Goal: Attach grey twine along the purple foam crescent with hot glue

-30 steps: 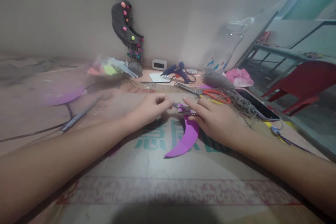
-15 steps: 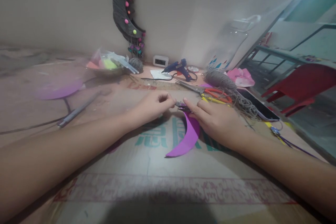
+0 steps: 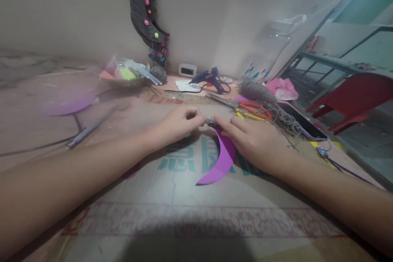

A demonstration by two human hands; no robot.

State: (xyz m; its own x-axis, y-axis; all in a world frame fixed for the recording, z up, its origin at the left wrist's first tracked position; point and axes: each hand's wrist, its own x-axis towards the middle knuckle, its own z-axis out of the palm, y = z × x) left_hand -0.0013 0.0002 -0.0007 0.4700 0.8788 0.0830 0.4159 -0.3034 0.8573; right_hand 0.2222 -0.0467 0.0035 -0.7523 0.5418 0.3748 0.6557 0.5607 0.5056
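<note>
A purple crescent cut-out (image 3: 221, 159), perhaps paper or foam, is held by its upper end in my right hand (image 3: 248, 135), the thumb and forefinger closed on it. Its lower tip curves toward me over the cardboard. Around that upper end sits a small bunch of what looks like grey yarn (image 3: 210, 122). My left hand (image 3: 187, 123) touches the yarn's left side, thumb and fingertips pinched together. The fingers partly hide the yarn and the crescent's top.
Beyond my right hand lie orange-handled scissors (image 3: 254, 108), a grey yarn skein (image 3: 258, 91) and a phone (image 3: 302, 123). A blue glue gun (image 3: 210, 77), a small clock (image 3: 188, 70) and a bowl (image 3: 123, 82) stand farther back. Cardboard (image 3: 153, 217) covers the table; a pen (image 3: 89, 129) lies left.
The crescent has shifted slightly to the right, and my right fingers have closed in around its top. My left hand stays pinched in nearly the same place.
</note>
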